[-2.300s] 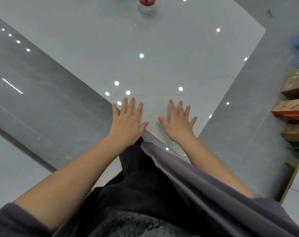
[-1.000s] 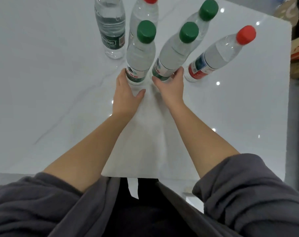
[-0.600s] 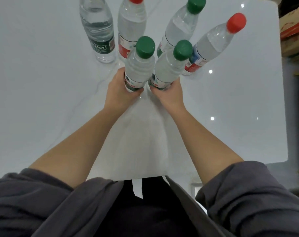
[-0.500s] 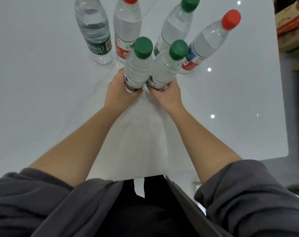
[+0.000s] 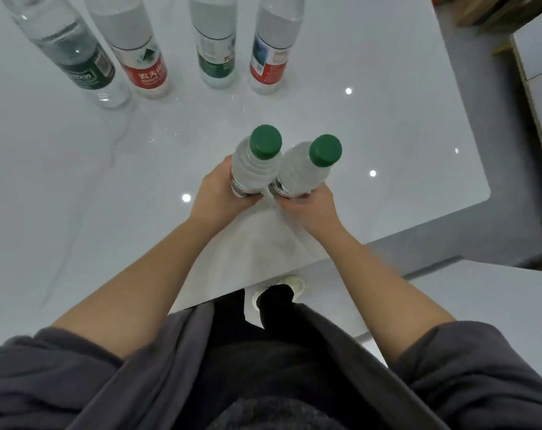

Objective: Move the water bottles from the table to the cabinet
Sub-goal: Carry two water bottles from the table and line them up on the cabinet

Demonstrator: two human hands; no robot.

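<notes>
Left hand (image 5: 220,193) fingers (image 5: 227,164) curled low round left green-capped bottle (image 5: 254,169); right hand (image 5: 313,209) likewise round right green-capped bottle (image 5: 303,172). Both upright, likely paired for one carry. Four bottles (image 5: 217,57) stand along surface (image 5: 387,135) far edge.

- Left sleeve (image 5: 46,370): dark grey soft cloth, ending near the elbow, bunched in thick folds.
- Right sleeve (image 5: 486,367): the same dark grey, also ending near the elbow, with a rounded, rucked edge.
- Left forearm (image 5: 130,293) and right forearm (image 5: 384,280): uncovered from sleeve edge to wrist.
- Left grip (image 5: 220,193) and right grip (image 5: 310,209): bare hands.
- Grey top (image 5: 170,367): open at the front, its two edges framing a black garment (image 5: 263,355) beneath.
- Nubbly dark fabric (image 5: 279,411) at the lowest part of the view.
- Black trouser leg (image 5: 275,305) over a pale shoe (image 5: 296,282).
</notes>
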